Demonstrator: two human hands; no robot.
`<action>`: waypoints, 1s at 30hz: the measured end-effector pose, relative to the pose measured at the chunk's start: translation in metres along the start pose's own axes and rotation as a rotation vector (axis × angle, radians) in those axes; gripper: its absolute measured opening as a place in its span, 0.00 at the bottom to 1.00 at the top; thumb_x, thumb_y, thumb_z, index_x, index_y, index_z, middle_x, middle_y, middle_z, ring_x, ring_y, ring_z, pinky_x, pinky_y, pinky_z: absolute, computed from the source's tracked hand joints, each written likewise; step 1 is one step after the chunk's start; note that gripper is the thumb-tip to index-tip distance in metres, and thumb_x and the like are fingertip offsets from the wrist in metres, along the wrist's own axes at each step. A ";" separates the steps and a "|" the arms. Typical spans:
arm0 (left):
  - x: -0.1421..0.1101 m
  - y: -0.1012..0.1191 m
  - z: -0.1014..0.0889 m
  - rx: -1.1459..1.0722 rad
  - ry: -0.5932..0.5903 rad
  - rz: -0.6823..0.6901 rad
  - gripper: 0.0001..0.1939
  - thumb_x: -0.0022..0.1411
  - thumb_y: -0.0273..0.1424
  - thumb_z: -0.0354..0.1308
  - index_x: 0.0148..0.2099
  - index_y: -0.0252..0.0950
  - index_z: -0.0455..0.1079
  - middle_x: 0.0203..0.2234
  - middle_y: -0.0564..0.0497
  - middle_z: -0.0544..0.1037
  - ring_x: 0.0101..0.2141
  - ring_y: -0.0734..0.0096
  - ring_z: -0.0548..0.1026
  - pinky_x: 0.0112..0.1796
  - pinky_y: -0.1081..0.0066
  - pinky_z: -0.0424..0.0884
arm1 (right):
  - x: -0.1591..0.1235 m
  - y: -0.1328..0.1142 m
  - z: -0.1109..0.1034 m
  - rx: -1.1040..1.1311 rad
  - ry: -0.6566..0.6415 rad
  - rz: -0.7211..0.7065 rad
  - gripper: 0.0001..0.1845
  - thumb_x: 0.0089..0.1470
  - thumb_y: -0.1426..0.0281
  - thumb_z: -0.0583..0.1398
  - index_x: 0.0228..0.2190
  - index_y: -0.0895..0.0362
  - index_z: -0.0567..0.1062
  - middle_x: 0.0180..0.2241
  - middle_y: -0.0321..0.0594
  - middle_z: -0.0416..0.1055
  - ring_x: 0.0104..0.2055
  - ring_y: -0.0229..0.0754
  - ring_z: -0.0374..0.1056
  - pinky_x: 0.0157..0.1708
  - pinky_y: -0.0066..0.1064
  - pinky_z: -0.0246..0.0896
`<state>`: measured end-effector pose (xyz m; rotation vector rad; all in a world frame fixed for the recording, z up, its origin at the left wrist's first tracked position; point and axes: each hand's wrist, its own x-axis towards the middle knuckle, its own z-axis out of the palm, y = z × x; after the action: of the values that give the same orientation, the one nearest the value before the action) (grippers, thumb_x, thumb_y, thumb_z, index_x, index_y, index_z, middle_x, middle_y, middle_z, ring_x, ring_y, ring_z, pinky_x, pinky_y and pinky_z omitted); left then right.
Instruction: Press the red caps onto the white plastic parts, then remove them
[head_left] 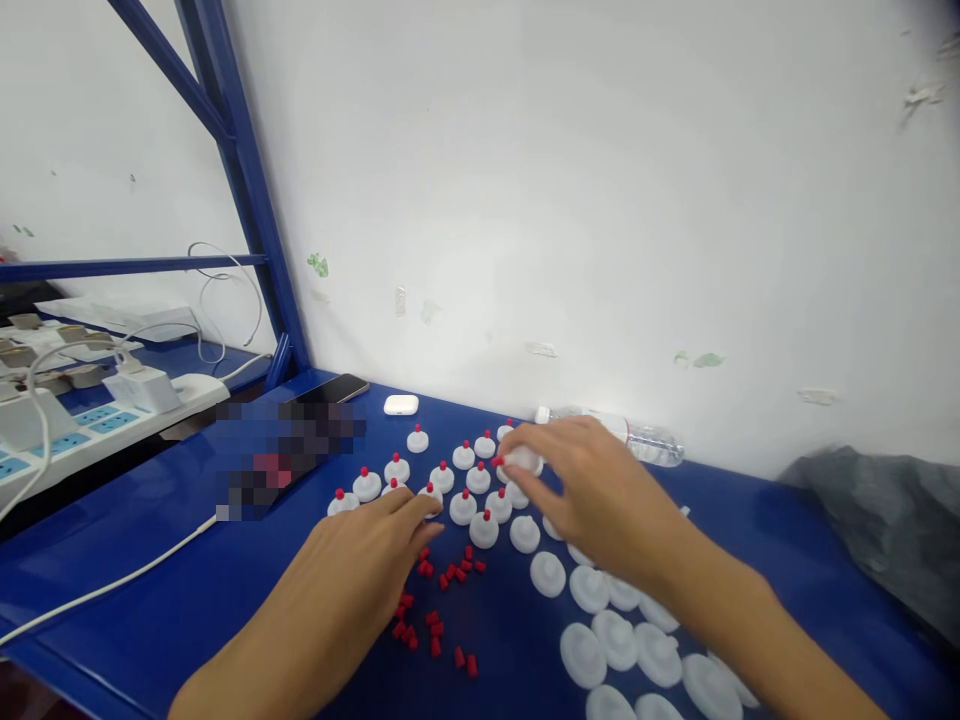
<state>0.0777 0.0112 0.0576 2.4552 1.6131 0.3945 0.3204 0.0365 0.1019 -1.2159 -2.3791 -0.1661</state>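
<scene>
My right hand (581,475) reaches to the back of the group, with thumb and index finger pinching a white domed plastic cap (524,459) that has a red tip pointing left. My left hand (375,550) is low over the table, fingers curled and thumb close to the index finger. Whatever it may hold is hidden. Just behind its fingertips stands a white cap with a red tip (430,497); contact is unclear. Loose small red tips (451,572) lie scattered beside and below the left hand. Several red-tipped white caps (484,530) stand upright around both hands.
Plain white caps (583,655) lie under and beside my right forearm. Along the wall are a clear bottle (652,445) and a white earbud case (401,405). A phone (345,388), a white cable (112,580), a power strip (105,425) and a dark grey bag (885,530) are also there.
</scene>
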 end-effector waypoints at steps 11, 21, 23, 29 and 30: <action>0.015 -0.002 0.004 0.273 -0.317 -0.173 0.15 0.75 0.28 0.48 0.51 0.42 0.76 0.48 0.46 0.80 0.47 0.51 0.81 0.39 0.61 0.73 | -0.009 0.061 0.018 -0.065 -0.239 0.297 0.07 0.65 0.67 0.59 0.42 0.54 0.77 0.42 0.44 0.78 0.49 0.53 0.73 0.46 0.41 0.63; 0.017 -0.003 0.003 0.268 -0.327 -0.159 0.16 0.75 0.29 0.47 0.47 0.41 0.78 0.45 0.47 0.80 0.45 0.53 0.81 0.37 0.63 0.69 | -0.012 0.077 0.033 0.036 -0.265 0.276 0.12 0.65 0.62 0.60 0.40 0.52 0.82 0.34 0.38 0.82 0.36 0.48 0.77 0.36 0.36 0.65; 0.017 -0.003 0.004 0.265 -0.319 -0.151 0.15 0.74 0.28 0.48 0.46 0.41 0.78 0.45 0.48 0.80 0.45 0.54 0.81 0.37 0.63 0.69 | -0.012 0.081 0.032 0.027 -0.214 0.283 0.16 0.69 0.62 0.54 0.42 0.53 0.81 0.37 0.42 0.82 0.39 0.50 0.76 0.39 0.40 0.66; 0.015 -0.005 0.007 0.243 -0.288 -0.148 0.12 0.72 0.26 0.50 0.43 0.40 0.75 0.43 0.49 0.80 0.41 0.57 0.81 0.34 0.65 0.66 | -0.015 0.077 0.042 0.092 -0.202 0.129 0.21 0.72 0.62 0.49 0.45 0.51 0.80 0.47 0.41 0.80 0.51 0.51 0.72 0.53 0.46 0.64; 0.015 -0.005 0.007 0.234 -0.266 -0.147 0.11 0.72 0.26 0.50 0.43 0.39 0.74 0.43 0.49 0.80 0.40 0.57 0.81 0.34 0.65 0.65 | -0.015 0.075 0.045 0.103 -0.206 0.104 0.21 0.73 0.62 0.48 0.44 0.50 0.81 0.46 0.40 0.81 0.49 0.50 0.73 0.53 0.47 0.64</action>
<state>0.0812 0.0264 0.0513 2.3982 1.7913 -0.1459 0.3721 0.0845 0.0475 -1.3604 -2.4551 0.1190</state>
